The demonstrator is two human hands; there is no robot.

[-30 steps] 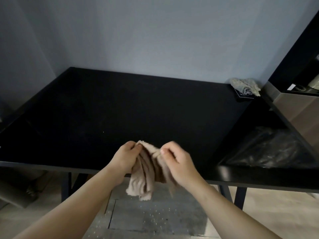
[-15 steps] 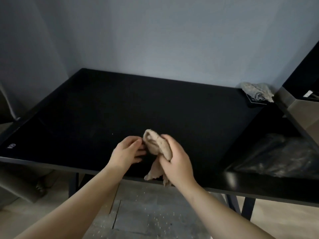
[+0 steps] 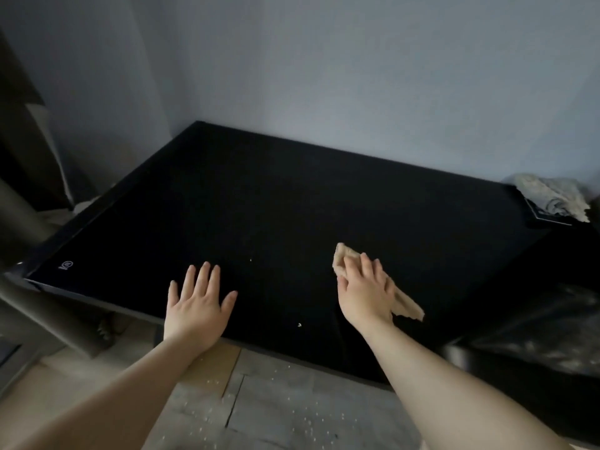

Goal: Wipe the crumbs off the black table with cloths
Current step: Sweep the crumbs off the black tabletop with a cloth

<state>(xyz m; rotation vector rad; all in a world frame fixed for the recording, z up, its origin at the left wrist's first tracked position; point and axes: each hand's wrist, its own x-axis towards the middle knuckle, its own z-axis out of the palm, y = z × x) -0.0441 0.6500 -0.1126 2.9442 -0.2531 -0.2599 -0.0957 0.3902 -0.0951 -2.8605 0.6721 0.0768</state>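
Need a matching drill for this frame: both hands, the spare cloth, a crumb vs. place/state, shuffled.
1 left hand
2 right hand
3 spare cloth
4 crumb

A far right, by the wall
B flat on the black table, holding nothing
C pressing the beige cloth down
D near the front edge, between the hands

Pairs: 1-B, 2-C, 3-A, 4-D

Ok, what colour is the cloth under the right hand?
Plain beige: the cloth under the right hand shows no pattern, seen best in the head view.
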